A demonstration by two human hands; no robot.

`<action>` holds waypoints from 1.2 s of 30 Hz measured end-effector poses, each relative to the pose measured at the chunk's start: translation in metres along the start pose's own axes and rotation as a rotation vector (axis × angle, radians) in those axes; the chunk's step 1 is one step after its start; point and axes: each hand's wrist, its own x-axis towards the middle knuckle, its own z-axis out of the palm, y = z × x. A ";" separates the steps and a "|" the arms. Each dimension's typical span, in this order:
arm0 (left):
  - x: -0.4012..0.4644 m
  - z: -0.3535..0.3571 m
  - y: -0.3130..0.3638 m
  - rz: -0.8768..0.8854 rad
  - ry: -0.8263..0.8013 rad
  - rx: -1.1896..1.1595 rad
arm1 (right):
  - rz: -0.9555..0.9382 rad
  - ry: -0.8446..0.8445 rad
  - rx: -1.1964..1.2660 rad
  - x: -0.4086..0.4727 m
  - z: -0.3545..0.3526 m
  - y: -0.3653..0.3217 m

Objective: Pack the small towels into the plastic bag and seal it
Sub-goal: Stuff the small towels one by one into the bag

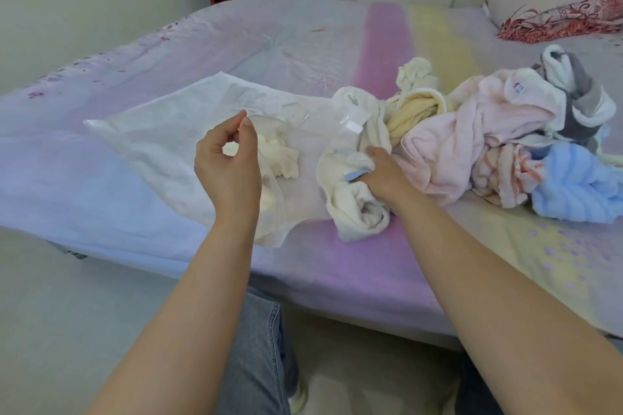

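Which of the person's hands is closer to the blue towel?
Right. The right hand grips a cream towel beside the pile holding the blue towel; the left hand pinches the plastic bag, farther away.

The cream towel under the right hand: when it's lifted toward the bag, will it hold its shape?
Probably not. The cream towel lies crumpled in soft folds, so it should droop and unfurl. It looks light. It touches the pink towel, so it may drag that along.
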 end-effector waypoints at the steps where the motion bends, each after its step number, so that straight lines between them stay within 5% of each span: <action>1: 0.001 -0.001 -0.001 -0.003 -0.019 0.014 | -0.017 0.016 0.029 -0.009 -0.004 0.001; 10: 0.002 0.008 -0.002 0.070 -0.125 0.177 | -0.431 0.094 -0.122 -0.098 -0.074 0.006; 13: 0.000 0.012 -0.003 0.068 -0.155 0.202 | -0.461 0.093 0.198 -0.116 -0.083 0.001; 19: -0.006 0.019 -0.002 0.027 -0.223 0.251 | -0.125 0.179 0.880 -0.110 -0.074 -0.013; 23: -0.006 0.015 0.002 -0.022 -0.268 0.277 | -0.464 0.099 1.136 -0.102 -0.057 -0.031; 27: -0.004 0.014 0.008 -0.047 -0.271 0.279 | -0.612 0.308 0.374 -0.084 -0.010 -0.022; 31: -0.006 0.014 0.010 -0.037 -0.302 0.292 | -0.417 0.014 -0.665 -0.073 0.037 0.021; 34: -0.011 0.013 0.006 0.023 -0.359 0.354 | -0.360 -0.096 -0.599 -0.077 0.039 0.021; 36: -0.014 0.012 0.001 0.089 -0.384 0.406 | -0.416 0.067 -0.462 -0.081 0.029 0.019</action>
